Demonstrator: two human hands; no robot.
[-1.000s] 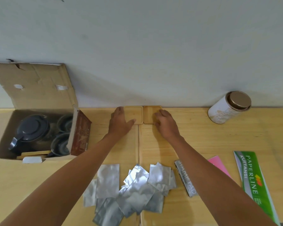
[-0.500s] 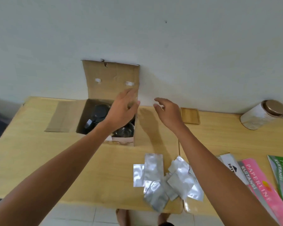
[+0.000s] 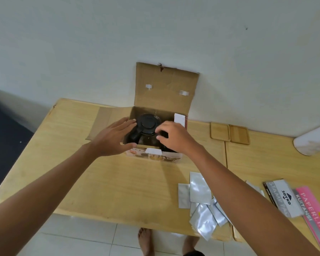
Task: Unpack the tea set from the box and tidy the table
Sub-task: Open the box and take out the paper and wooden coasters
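An open cardboard box [image 3: 165, 89] stands at the back of the wooden table [image 3: 118, 182], its lid flap up against the wall. Inside it a dark glass teapot with a black lid [image 3: 148, 124] shows. My left hand [image 3: 113, 138] hovers open over the box's left side, fingers spread, just beside the teapot. My right hand [image 3: 174, 137] reaches into the box's right half with fingers curled; what it touches is hidden. Two wooden coasters [image 3: 229, 133] lie side by side right of the box.
Several silver foil sachets [image 3: 201, 204] lie scattered at the table's front right. Beside them are a stamp pad box [image 3: 283, 196] and a pink receipt book [image 3: 314, 215]. A white tin [image 3: 312, 141] lies on its side at the far right. The table's front edge is close.
Both hands left the two coasters and moved left to the box. They now sit lower, over the box's opening, than half a second ago. The view has swung left.
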